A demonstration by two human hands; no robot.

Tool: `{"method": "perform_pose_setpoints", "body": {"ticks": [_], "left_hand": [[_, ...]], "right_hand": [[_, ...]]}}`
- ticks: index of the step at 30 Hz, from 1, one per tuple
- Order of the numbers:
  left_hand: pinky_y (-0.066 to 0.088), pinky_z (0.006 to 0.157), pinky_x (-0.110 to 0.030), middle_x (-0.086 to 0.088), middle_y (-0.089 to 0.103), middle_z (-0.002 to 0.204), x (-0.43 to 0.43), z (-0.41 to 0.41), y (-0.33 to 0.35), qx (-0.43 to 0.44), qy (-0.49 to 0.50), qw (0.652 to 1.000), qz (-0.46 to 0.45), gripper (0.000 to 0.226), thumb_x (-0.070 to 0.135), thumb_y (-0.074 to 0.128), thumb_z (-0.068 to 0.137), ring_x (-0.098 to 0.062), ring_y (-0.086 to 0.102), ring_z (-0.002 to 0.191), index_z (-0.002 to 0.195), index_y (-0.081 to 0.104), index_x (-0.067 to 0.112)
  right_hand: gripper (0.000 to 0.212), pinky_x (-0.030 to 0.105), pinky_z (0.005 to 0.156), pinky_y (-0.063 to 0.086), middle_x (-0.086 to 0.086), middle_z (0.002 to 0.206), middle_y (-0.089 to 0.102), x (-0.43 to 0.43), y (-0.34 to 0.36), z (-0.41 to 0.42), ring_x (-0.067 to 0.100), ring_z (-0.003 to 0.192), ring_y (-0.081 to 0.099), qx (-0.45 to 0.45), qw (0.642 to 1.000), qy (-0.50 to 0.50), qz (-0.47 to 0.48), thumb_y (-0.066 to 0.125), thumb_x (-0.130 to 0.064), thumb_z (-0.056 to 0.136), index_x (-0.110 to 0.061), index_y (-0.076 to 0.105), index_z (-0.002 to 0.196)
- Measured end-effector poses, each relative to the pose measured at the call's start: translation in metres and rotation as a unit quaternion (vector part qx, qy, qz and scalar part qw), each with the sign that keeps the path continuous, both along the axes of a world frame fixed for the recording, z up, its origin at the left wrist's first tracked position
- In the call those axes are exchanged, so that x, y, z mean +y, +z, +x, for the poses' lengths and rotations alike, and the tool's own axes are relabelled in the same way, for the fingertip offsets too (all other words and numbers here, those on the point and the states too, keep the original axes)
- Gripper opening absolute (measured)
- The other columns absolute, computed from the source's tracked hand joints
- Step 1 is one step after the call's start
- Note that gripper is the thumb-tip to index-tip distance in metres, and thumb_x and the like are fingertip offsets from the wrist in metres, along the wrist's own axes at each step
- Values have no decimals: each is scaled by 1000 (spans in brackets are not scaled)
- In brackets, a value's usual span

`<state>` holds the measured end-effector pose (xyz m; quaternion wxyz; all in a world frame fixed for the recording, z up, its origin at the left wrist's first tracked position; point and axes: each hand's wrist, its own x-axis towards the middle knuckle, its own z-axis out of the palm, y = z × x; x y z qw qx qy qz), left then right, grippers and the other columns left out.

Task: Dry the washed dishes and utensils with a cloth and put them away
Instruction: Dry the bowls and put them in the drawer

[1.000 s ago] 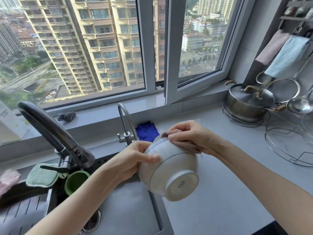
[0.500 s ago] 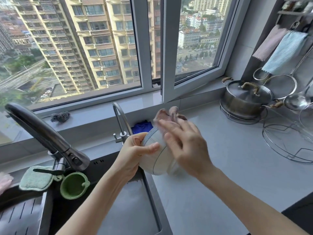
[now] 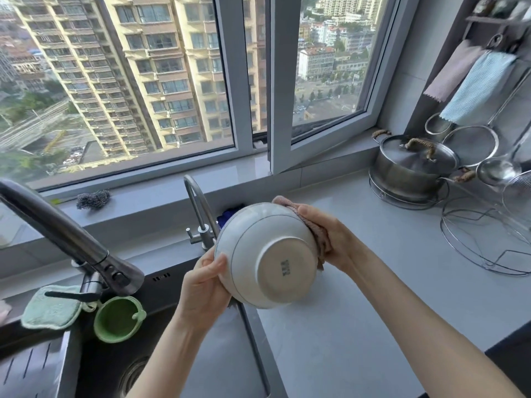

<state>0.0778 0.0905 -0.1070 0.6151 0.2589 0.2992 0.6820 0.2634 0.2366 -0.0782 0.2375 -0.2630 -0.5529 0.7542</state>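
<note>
A white bowl (image 3: 267,254) sits in the middle of the frame, held in the air over the line where the dark sink (image 3: 169,285) meets the grey worktop (image 3: 373,317). It is tipped so that its foot ring and the dark mark on its base face the camera.

The left hand (image 3: 205,285) grips the bowl at its lower left rim. The thumb lies on the outer wall and the fingers are hidden behind the bowl. The right hand (image 3: 333,239) holds a pinkish cloth (image 3: 320,242) against the bowl's upper right side, with the fingers curled over the rim and the cloth bunched between palm and bowl.

At the left, a large dark tap (image 3: 66,234) arches over the sink, with a green cup (image 3: 117,318) and a green pad (image 3: 51,310) below it. A slim tap (image 3: 198,202) stands just behind the bowl, and a blue rag (image 3: 225,218) peeks out beside it. At the right of the frame a lidded steel pot (image 3: 413,168) rests on a wire stand, near an empty wire rack (image 3: 485,245).
</note>
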Motion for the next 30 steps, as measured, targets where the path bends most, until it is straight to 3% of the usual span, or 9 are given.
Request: {"method": "perform_pose_setpoints", "body": {"ticks": [2,7,13,18,19,22,24,26,30], "left_hand": [[56,70,-29,-7,73,95,-5,-8,3,37,-73,997,1,35,21,71,75,-21,70,82,108,70,10],[53,60,-24,-10,71,87,-3,-17,24,199,-195,956,-89,60,42,87,58,-19,68,72,101,70,5],[54,59,-25,-12,72,80,2,5,39,229,-137,957,-117,42,20,86,53,-21,69,67,89,74,3],[52,54,-22,-7,72,74,13,22,45,226,-26,972,-66,14,6,69,65,-17,68,64,78,74,9],[54,57,-23,-8,72,75,12,22,45,227,-10,972,-53,16,6,70,65,-18,68,66,81,74,8],[56,62,-25,-10,73,80,9,16,42,226,13,973,-34,22,8,71,66,-19,69,71,88,73,5],[56,65,-26,-11,73,84,8,12,38,198,18,980,-27,26,11,69,66,-21,69,75,91,74,6],[56,68,-28,-11,73,88,10,10,34,161,27,986,-19,27,13,65,69,-23,69,79,95,73,7],[57,72,-28,-6,71,94,20,21,26,101,49,994,-2,27,15,60,75,-20,67,87,98,73,15]], "right_hand": [[55,66,74,29,22,109,57,-2,2,-2,45,94,40,9,1000,9,3,65,-46,76,-18,63,123],[22,19,67,51,-3,85,73,-11,19,-5,10,80,66,-48,991,99,75,75,-23,67,-18,77,88],[7,18,68,48,-12,74,70,-20,47,-17,1,73,63,-122,973,43,191,75,-17,75,-22,74,81],[42,32,91,44,-13,124,59,-71,34,-31,18,115,50,-309,725,-178,589,41,-58,87,-43,62,120],[43,32,93,42,-13,131,55,-75,28,-28,18,119,47,-286,715,-188,610,41,-58,87,-45,59,124],[38,23,95,45,-21,130,56,-49,25,-14,1,114,54,-179,885,-155,402,46,-52,92,-46,54,128],[35,18,65,51,-11,112,69,-27,28,-3,0,81,64,-74,984,-75,141,40,-45,98,-41,58,128],[38,19,54,42,12,95,70,-27,21,5,14,67,60,-20,996,-86,-22,33,-48,98,-40,63,121],[47,23,53,36,8,64,63,-61,-11,1,26,52,55,15,950,-218,-222,38,-54,88,-25,71,72]]}}
